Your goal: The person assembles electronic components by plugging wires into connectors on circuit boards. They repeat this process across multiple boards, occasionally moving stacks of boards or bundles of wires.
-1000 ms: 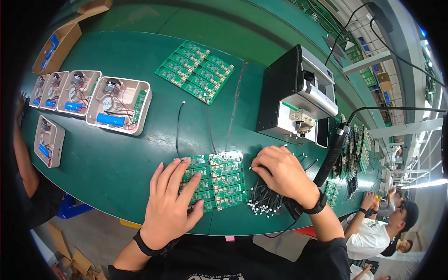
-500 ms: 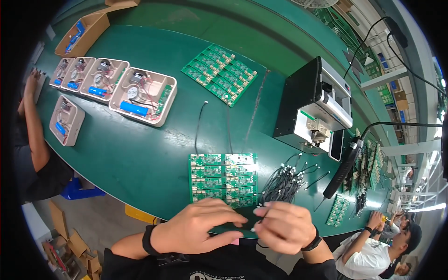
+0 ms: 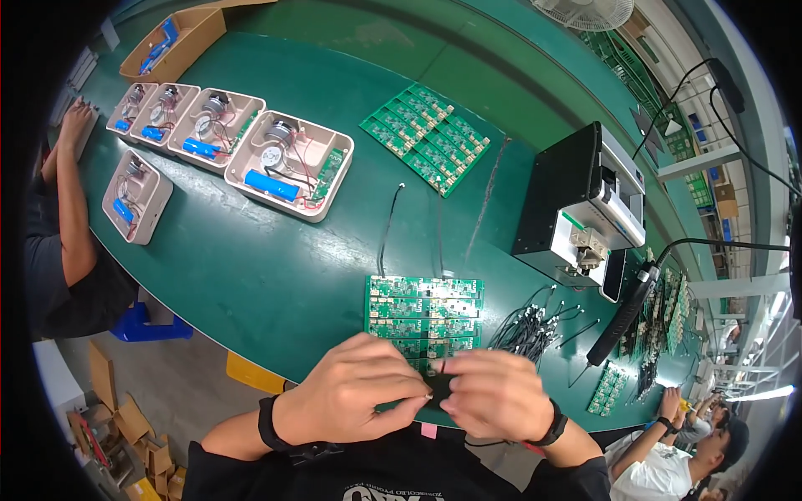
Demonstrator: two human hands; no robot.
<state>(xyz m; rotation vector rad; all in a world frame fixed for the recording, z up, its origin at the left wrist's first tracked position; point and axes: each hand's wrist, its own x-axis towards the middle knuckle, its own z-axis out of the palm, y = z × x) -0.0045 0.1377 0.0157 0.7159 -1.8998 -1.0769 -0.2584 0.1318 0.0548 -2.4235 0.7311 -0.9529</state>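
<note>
Just over the near edge of the panel of green circuit boards, my two hands are close together. My left hand is closed, thumb and forefinger pinching a small pale tip, apparently the connector of a thin black cable. My right hand is curled beside it, slightly blurred, with a bit of the black cable poking out at its fingertips. The rest of that cable is mostly hidden by the fingers. Two black cables run from the panel's far edge. Right of the panel lies a bundle of black cables with white connectors.
A second circuit board panel lies farther back. Several beige housings with blue cells and wires stand at the left, near a cardboard box. To the right are a black machine and a hanging electric screwdriver. Co-workers sit on both sides.
My view has shifted, so the table things appear farther right. My left thumb and forefinger, apart before, have closed on the pale tip. The right hand's fingers have moved up and left.
</note>
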